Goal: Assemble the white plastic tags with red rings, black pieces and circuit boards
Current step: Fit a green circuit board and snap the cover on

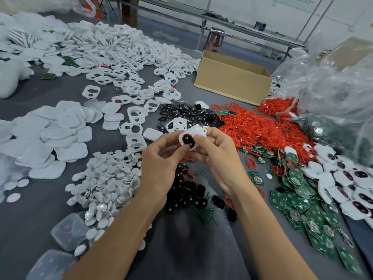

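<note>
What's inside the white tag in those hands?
A black piece edged by a red ring fills the oval opening of the white tag. The left hand covers its lower end; any circuit board behind is hidden.

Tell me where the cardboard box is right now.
In the head view the cardboard box sits open right of centre, between the heap of white tags on its left and clear plastic bags on its right, behind the red rings.

I see left grip point(161, 160) and right grip point(219, 156) pinching a white plastic tag point(197, 130) with red-ringed black oval piece point(188, 139).
</note>
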Tool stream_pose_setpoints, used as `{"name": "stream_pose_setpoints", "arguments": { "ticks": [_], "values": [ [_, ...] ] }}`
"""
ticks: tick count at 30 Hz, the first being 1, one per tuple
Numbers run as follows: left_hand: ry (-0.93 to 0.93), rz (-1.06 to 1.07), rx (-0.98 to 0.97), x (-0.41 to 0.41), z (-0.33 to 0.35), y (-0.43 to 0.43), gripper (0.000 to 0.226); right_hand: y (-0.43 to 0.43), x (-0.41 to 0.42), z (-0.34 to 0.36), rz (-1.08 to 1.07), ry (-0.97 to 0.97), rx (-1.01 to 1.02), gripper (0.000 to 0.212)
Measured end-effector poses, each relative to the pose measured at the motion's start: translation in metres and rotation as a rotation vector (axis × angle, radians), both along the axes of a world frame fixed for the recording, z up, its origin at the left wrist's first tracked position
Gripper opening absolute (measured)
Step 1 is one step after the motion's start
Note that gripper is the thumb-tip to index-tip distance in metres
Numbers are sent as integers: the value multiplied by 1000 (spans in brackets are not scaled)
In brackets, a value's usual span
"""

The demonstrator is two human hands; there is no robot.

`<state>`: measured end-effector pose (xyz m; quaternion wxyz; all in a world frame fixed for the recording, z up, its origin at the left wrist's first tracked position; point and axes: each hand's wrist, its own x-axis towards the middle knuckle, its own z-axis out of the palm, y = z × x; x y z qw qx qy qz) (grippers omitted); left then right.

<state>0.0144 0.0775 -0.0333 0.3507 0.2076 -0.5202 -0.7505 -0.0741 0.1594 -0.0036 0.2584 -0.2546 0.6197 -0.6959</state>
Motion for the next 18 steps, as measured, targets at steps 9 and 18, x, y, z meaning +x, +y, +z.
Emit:
{"name": "stream_pose_setpoints", "arguments": {
  "ticks": [9, 18],
  "values": [
    [93, 121, 41, 1, 1, -3, 33, 6, -4, 1, 29, 98, 95, 10],
    [134, 55, 55, 0, 2, -3, 41, 2, 0, -2, -7, 12, 21, 15]
  ]
}}
